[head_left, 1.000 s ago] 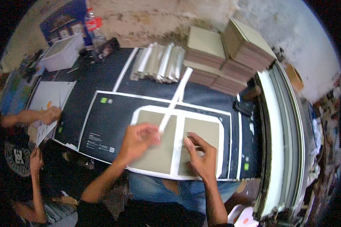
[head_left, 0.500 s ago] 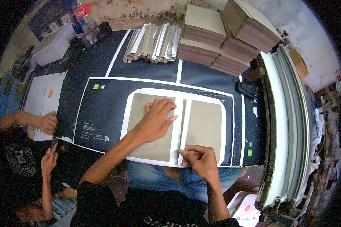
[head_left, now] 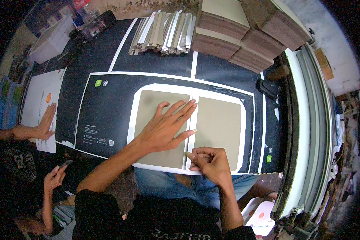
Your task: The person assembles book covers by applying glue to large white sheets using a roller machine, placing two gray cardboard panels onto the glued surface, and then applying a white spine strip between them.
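Observation:
Two grey-beige boards lie side by side on a white sheet with cut corners, the left board (head_left: 158,154) and the right board (head_left: 220,124). Between them a narrow pale strip (head_left: 191,142) runs lengthwise along the gap. My left hand (head_left: 166,126) is spread flat over the left board, its fingertips and thumb reaching onto the strip. At the strip's near end, my right hand (head_left: 212,162) has curled fingers and the thumb pinched on it; the exact grip is partly hidden.
A bundle of cut strips (head_left: 164,34) lies at the back, beside tall stacks of boards (head_left: 224,36). A long roller machine (head_left: 304,120) stands at right. At left, a co-worker's hand (head_left: 46,122) rests on a printed white sheet (head_left: 38,92); their other hand (head_left: 54,178) holds a small tool.
The strip has moved from slanting at the right board's edge to lying in the gap. My left hand has spread its fingers across it. The co-worker's hands have moved apart.

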`<action>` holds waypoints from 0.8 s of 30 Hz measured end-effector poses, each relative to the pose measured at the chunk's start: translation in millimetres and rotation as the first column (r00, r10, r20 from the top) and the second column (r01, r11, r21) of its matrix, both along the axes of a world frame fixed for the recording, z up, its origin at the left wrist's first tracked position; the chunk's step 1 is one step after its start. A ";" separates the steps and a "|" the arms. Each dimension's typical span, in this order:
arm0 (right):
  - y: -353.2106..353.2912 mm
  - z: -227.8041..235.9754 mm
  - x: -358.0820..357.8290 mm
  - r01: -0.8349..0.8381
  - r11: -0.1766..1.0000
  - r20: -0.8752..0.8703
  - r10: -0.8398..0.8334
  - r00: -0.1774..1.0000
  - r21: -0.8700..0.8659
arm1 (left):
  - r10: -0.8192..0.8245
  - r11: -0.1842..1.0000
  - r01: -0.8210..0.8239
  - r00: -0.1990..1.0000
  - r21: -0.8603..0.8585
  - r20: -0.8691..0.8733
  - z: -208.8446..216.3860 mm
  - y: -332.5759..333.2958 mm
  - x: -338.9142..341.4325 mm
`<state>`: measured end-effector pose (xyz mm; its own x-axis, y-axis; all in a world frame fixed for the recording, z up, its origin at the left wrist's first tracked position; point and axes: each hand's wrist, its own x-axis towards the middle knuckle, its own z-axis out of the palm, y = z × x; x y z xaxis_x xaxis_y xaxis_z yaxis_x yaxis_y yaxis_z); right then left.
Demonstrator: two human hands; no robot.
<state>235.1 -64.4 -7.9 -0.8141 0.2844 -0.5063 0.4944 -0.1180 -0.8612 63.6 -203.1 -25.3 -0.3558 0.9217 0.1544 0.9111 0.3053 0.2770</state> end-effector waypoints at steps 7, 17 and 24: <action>2.1 5.0 -4.8 -0.018 1.000 0.017 0.018 1.000 -0.020 | 0.017 1.000 -0.017 1.000 -0.009 -0.008 -1.1 -0.7 0.2; 2.2 5.0 -2.1 -0.007 0.999 0.031 0.006 0.999 0.033 | 0.043 0.999 -0.043 0.999 -0.023 0.009 -4.1 0.3 5.2; 17.6 7.9 -4.6 -0.042 0.892 -0.040 0.067 0.997 0.450 | 0.024 0.999 -0.023 0.999 0.040 -0.024 -12.4 0.9 -1.2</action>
<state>230.5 -46.8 0.0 -0.8568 0.4252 -0.2916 0.4414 0.3128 -0.8410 62.4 -202.2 -37.7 -0.3732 0.9061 0.1995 0.9104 0.3162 0.2668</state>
